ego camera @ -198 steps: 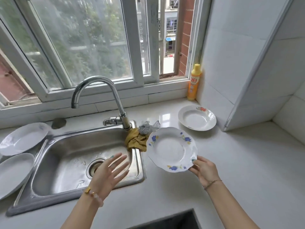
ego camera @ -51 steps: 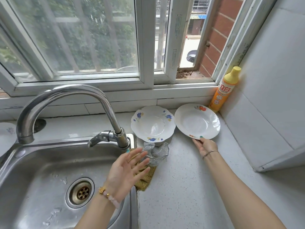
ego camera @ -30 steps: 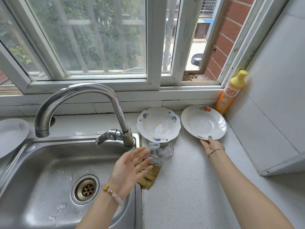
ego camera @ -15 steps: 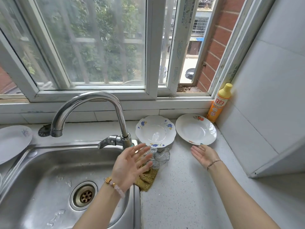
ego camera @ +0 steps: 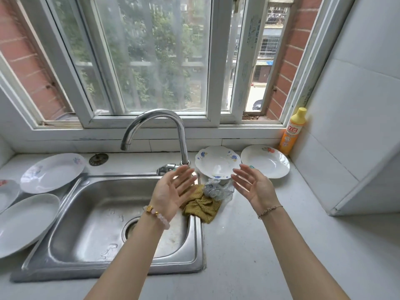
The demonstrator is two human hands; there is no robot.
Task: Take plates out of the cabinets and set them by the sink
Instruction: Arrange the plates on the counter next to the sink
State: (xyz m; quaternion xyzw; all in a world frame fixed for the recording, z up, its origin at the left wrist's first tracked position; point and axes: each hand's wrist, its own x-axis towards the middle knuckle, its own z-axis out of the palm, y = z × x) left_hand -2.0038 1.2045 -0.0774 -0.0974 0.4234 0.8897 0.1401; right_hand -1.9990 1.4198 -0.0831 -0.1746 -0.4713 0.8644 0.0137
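Two white plates lie on the counter right of the steel sink (ego camera: pixel 91 265): a scalloped plate with blue flowers (ego camera: pixel 217 161) and a round plate with a red flower (ego camera: pixel 265 161). Left of the sink lie three more white plates: one at the back (ego camera: pixel 52 172), one at the front (ego camera: pixel 23 224), and one cut off by the left edge (ego camera: pixel 6 191). My left hand (ego camera: pixel 173 192) hovers open over the sink's right rim, palm up. My right hand (ego camera: pixel 253 187) hovers open just in front of the two right plates. Neither hand touches anything.
A curved tap (ego camera: pixel 164 131) rises behind the sink. A mustard cloth (ego camera: pixel 201 205) and a silver mesh scrubber (ego camera: pixel 218 188) lie at the sink's right rim. A yellow detergent bottle (ego camera: pixel 292 131) stands in the back right corner. A tiled wall (ego camera: pixel 355 126) bounds the counter on the right.
My right hand has let go of the red-flower plate and pulled back, palm up. The camera has drawn back, so the plates left of the sink show again.
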